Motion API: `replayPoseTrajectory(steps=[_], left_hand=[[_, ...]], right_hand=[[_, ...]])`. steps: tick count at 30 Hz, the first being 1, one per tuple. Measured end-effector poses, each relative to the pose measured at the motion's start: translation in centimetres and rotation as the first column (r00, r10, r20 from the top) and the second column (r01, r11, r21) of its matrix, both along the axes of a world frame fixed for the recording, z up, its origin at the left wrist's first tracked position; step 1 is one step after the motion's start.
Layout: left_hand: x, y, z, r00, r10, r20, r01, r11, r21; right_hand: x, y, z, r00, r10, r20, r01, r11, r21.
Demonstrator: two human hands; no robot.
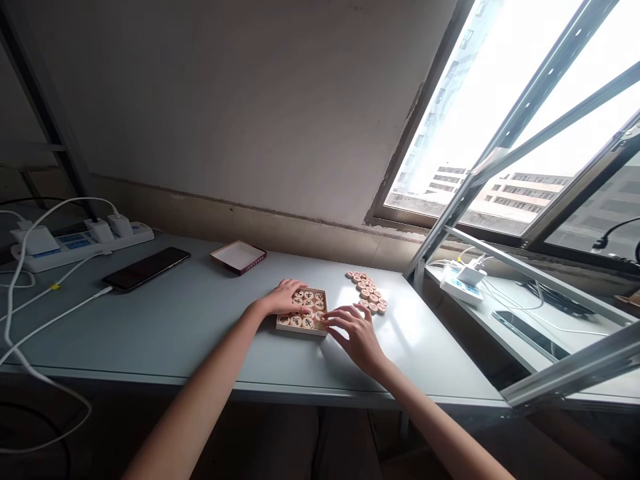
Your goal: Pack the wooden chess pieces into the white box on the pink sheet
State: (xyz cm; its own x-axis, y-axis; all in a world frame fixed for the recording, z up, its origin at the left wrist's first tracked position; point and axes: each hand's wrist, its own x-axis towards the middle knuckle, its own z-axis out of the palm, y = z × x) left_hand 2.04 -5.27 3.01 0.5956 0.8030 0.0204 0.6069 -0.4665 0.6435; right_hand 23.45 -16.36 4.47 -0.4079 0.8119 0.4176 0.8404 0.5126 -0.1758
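Daylight is blowing out the window (500,113) on my right (pure glare), leaving my table (175,320) dim, edges bending.

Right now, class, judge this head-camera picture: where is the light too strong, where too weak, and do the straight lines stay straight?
In the head view, the window is blown out to white; the table and both arms lie in dim, flat light. The wide lens tilts and bends the window frame and wall line. The marks on the wooden discs in the box, under the left hand and right hand, are too small to read.
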Motion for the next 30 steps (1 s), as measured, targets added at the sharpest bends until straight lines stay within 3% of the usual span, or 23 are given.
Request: replayPoseTrajectory(steps=[11,17,19,21,25,28,30], left_hand=[[-0.2,0.1,0.0,0.999,0.006,0.036,-0.005,1.0,-0.008],[-0.1,0.2,-0.1,0.998,0.001,0.055,0.0,1.0,-0.008],[-0.1,0.6,-0.5,0.994,0.044,0.097,-0.048,0.998,0.042],[-0.2,1.2,-0.9,0.978,0.137,0.159,-0.159,0.977,0.14],[-1.2,2.2,-1.3,0.926,0.332,0.181,-0.372,0.885,0.282],[-2.0,2.5,-1.1,0.915,0.397,0.071,-0.402,0.887,0.225],[-2.2,2.5,-1.1,0.931,0.365,0.017,-0.363,0.918,0.16]], right_hand=[[-0.8,-0.1,2.0,0.98,-0.023,0.196,0.032,0.999,-0.042],[-0.3,-0.9,1.9,0.967,0.029,0.254,-0.024,1.0,-0.02],[0.4,-0.5,1.8,0.969,0.03,0.246,-0.027,1.0,-0.016],[1.5,0.7,1.7,0.973,-0.033,0.228,0.031,0.999,0.009],[4.9,4.2,0.9,0.912,-0.321,0.257,0.311,0.947,0.08],[7.2,5.4,-0.3,0.849,-0.416,0.324,0.413,0.907,0.084],[8.1,4.9,-0.9,0.85,-0.412,0.329,0.409,0.909,0.082]])
